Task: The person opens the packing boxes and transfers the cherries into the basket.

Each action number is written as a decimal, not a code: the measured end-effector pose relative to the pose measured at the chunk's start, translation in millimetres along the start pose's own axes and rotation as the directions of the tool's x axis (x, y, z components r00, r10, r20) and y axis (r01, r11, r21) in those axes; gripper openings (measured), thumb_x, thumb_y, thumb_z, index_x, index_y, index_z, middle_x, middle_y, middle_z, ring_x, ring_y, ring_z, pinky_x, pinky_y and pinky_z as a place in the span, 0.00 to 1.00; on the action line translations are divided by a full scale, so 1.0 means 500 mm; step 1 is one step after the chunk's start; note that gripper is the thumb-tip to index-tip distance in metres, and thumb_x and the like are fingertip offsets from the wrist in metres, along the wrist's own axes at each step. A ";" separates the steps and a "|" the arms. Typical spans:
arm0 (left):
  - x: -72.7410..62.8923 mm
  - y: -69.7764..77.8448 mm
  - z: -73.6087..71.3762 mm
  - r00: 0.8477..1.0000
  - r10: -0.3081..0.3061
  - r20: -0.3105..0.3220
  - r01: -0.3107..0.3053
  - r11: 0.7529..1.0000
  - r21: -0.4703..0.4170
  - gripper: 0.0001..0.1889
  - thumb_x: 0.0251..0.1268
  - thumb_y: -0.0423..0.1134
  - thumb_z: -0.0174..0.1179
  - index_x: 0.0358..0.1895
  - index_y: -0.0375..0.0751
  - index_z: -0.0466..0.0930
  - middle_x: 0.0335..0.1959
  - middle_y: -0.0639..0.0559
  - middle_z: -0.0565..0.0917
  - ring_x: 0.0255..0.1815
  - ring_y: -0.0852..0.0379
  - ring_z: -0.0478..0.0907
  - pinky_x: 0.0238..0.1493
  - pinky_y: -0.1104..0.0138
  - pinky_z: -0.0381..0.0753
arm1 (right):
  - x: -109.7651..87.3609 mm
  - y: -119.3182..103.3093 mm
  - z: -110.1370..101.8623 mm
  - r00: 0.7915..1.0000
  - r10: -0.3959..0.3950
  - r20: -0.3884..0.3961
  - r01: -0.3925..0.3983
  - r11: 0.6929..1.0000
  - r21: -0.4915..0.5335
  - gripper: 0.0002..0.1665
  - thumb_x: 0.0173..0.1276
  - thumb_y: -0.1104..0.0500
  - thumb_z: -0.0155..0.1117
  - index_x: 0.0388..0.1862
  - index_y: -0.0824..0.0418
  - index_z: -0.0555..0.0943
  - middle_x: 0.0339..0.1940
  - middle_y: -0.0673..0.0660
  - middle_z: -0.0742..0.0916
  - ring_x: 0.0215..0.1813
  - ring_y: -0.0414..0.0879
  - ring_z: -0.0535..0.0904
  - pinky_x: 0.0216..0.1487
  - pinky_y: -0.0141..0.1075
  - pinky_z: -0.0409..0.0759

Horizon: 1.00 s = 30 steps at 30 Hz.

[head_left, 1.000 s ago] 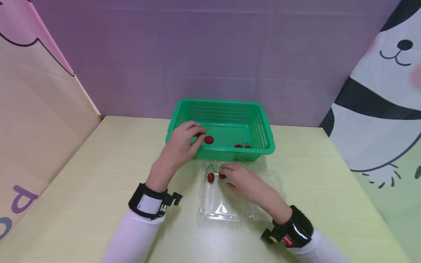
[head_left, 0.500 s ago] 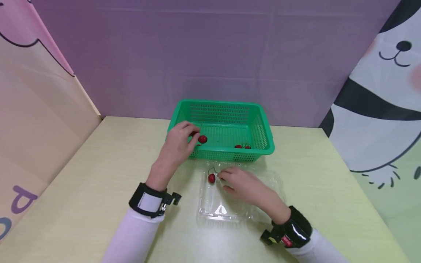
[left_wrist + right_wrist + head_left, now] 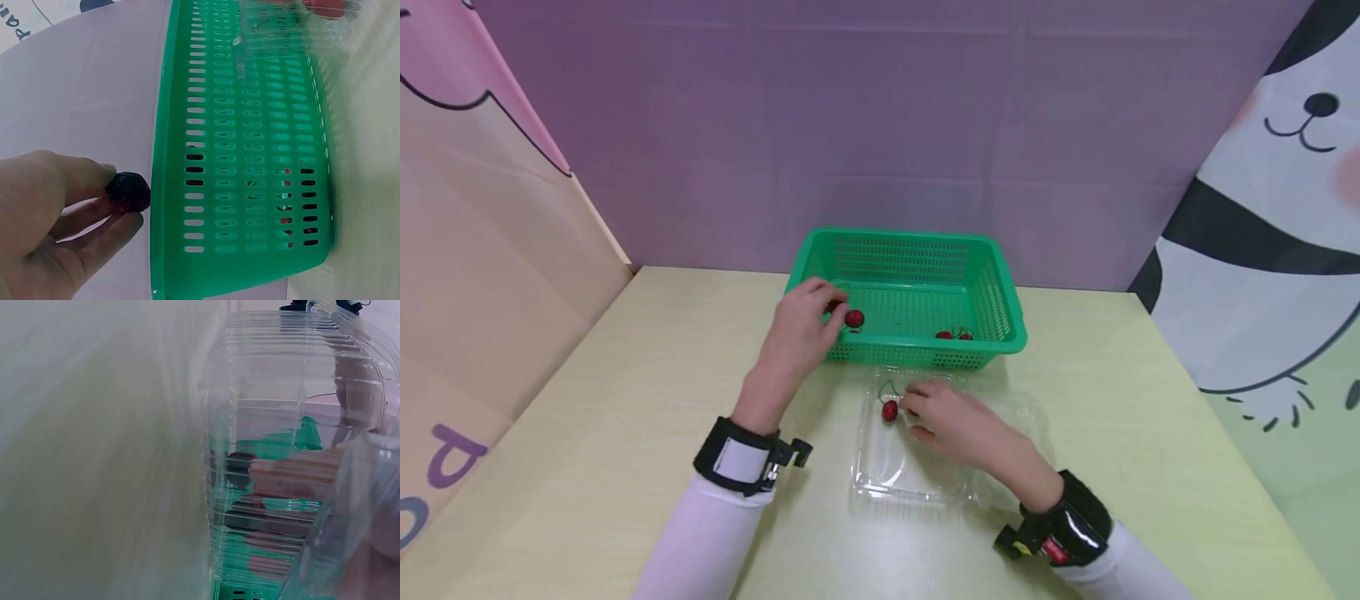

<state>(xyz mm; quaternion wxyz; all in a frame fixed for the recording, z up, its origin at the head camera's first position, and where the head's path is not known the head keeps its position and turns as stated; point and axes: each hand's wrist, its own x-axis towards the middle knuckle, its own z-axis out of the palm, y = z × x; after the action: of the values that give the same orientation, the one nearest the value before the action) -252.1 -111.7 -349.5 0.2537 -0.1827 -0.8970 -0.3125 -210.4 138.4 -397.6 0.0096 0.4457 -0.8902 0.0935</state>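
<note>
My left hand (image 3: 801, 329) is over the left end of the green basket (image 3: 895, 340), pinching a dark red cherry (image 3: 128, 192) between thumb and fingers, as the left wrist view shows. Another cherry (image 3: 854, 318) shows right beside its fingertips. My right hand (image 3: 955, 421) reaches into the clear plastic container (image 3: 868, 467) in front of the basket. Its fingertips hold a cherry (image 3: 913, 412), mostly hidden under them. Just left of that lies a second cherry (image 3: 890, 410) with a thin green stem. Through the ribbed plastic, the right wrist view shows the fingers (image 3: 287, 478) against dark red fruit.
A few cherries (image 3: 955, 335) with stems lie at the basket's front right. The container's clear lid (image 3: 1011, 408) is spread out to its right. A purple cloth wall (image 3: 887, 125) rises behind the pale wooden table (image 3: 625, 400), with printed panels at both sides.
My left hand has shifted left over the basket, and the cherry by its fingertips moved with it. The cherries at my right fingertips have slid slightly right and nearer; the right hand barely moved.
</note>
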 end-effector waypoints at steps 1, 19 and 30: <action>0.000 0.000 0.000 1.000 -0.009 0.003 0.009 1.000 0.002 0.06 0.69 0.28 0.65 0.44 0.29 0.88 0.44 0.40 0.85 0.45 0.45 0.83 0.44 0.60 0.85 | 0.000 0.000 0.000 1.000 0.002 0.005 -0.002 1.000 0.000 0.14 0.63 0.65 0.76 0.47 0.64 0.85 0.44 0.58 0.85 0.47 0.52 0.82 0.49 0.44 0.84; -0.006 -0.010 0.001 0.988 -0.150 0.025 0.149 0.988 0.050 0.06 0.70 0.29 0.64 0.44 0.28 0.87 0.42 0.39 0.84 0.44 0.44 0.82 0.45 0.58 0.84 | -0.002 -0.006 0.004 0.995 0.080 0.054 -0.084 0.994 0.074 0.06 0.66 0.68 0.72 0.36 0.57 0.89 0.31 0.48 0.79 0.32 0.41 0.75 0.35 0.37 0.80; -0.008 -0.016 0.002 0.983 -0.178 0.055 0.175 0.983 0.057 0.07 0.70 0.27 0.63 0.47 0.29 0.86 0.44 0.38 0.84 0.46 0.43 0.82 0.47 0.56 0.83 | -0.002 -0.015 -0.014 0.995 0.099 0.032 -0.101 0.994 0.049 0.06 0.66 0.67 0.71 0.41 0.60 0.87 0.34 0.51 0.83 0.35 0.45 0.81 0.38 0.39 0.83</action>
<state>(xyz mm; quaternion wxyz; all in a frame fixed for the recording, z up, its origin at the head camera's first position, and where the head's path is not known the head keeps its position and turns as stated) -253.0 -117.6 -356.2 0.2029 -0.1052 -0.9246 -0.3047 -204.3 136.2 -389.8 -0.0198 0.4019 -0.9088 0.1099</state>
